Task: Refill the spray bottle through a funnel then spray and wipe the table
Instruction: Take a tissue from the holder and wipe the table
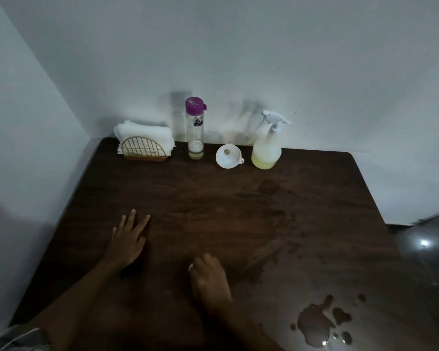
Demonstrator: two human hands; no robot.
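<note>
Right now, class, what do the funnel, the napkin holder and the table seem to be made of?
Funnel: likely plastic, white, smooth, opaque. Napkin holder: apparently metal wire, gold, thin grid bars. Table: wood or wood-look laminate, dark grain, glare near the puddle.

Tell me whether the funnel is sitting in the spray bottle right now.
No, the funnel lies on the table beside the spray bottle, whose trigger head is on.

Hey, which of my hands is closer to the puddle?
Right. The right hand, gripping a white tissue, is left of the puddle; the left hand lies farther left, further back.
</note>
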